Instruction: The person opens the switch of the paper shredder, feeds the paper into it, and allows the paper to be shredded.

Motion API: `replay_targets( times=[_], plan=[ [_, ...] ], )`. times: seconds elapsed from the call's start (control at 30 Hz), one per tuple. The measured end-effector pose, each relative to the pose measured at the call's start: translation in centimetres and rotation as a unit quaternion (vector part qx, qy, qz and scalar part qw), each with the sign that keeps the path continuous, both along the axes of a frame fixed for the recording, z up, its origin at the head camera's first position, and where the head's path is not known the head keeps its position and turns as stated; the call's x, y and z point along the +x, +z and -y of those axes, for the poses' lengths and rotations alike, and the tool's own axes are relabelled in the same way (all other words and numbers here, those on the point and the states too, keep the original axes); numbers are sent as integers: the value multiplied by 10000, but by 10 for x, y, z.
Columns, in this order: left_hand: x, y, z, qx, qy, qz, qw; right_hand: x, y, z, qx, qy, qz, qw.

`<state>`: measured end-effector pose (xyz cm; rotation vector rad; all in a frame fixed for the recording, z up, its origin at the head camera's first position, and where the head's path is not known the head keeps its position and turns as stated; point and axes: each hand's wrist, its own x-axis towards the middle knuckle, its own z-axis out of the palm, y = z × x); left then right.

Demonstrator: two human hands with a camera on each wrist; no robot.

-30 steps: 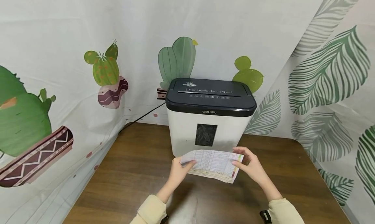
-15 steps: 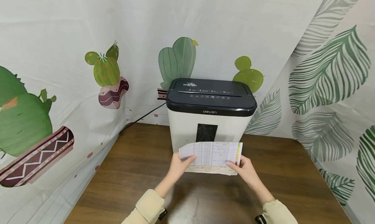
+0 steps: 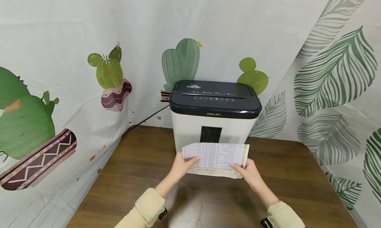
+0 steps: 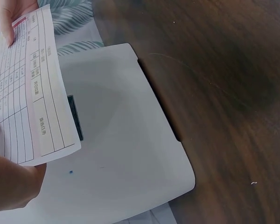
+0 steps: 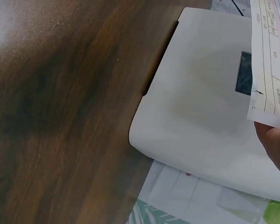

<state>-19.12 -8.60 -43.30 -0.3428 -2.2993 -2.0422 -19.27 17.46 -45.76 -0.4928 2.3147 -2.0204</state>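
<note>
A printed paper form (image 3: 215, 157), ruled in a table with a coloured strip along its right edge, is held up level in front of the paper shredder (image 3: 190, 132). My left hand (image 3: 182, 166) pinches its left end, thumb on the near face. At the lower right, my right hand (image 3: 249, 175) pinches it the same way. Whether it is one sheet or several, I cannot tell. The shredder has a white body and a black lid (image 3: 215, 106) with a long slot across the top. The form hides the lower part of its dark window (image 3: 210, 134).
The shredder stands at the back of a brown wooden table (image 3: 143, 155). A black cord (image 3: 146, 118) runs from it to the left. Behind hangs a white cloth (image 3: 220, 29) printed with cacti and leaves.
The form has risen slightly and tilted to level, now overlapping the shredder's window. My right hand has shifted its hold from the right edge to the lower right corner.
</note>
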Motion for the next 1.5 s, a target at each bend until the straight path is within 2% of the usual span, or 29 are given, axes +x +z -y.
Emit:
replay_targets(
  times=[0.13, 0.3, 0.4, 0.53, 0.63, 0.8, 1.1, 1.23, 1.4, 1.5],
  plan=[
    [-2, 0, 1, -78, -53, -11, 10000, 1, 6, -1, 119, -79, 73, 9999],
    [-14, -6, 3, -151, -87, -40, 9998, -2, 17, -2, 171, -98, 84, 9998],
    [-18, -2, 4, -264, -186, -211, 9993, -2, 23, -3, 155, -76, 65, 9998],
    [-18, 7, 3, -285, -463, -405, 9977, -1, 32, -4, 112, -65, 56, 9999],
    [-17, 15, 2, -296, -539, -460, 9970, -2, 41, -4, 169, -33, -31, 9998],
    [-18, 30, 3, -404, -365, -577, 9969, -5, 56, -6, 355, 37, -229, 9991],
    [-24, 61, 7, -579, -343, -778, 9947, -15, 83, -10, 617, 252, -508, 9965],
    [-29, 71, 11, -620, -251, -735, 9950, -20, 92, -12, 782, 358, -705, 9938],
    [-37, 80, 18, -596, -230, -647, 9959, -24, 103, -16, 1007, 228, -906, 9905],
    [-41, 86, 22, -530, -257, -728, 9956, -26, 109, -17, 1104, 121, -956, 9892]
  ],
)
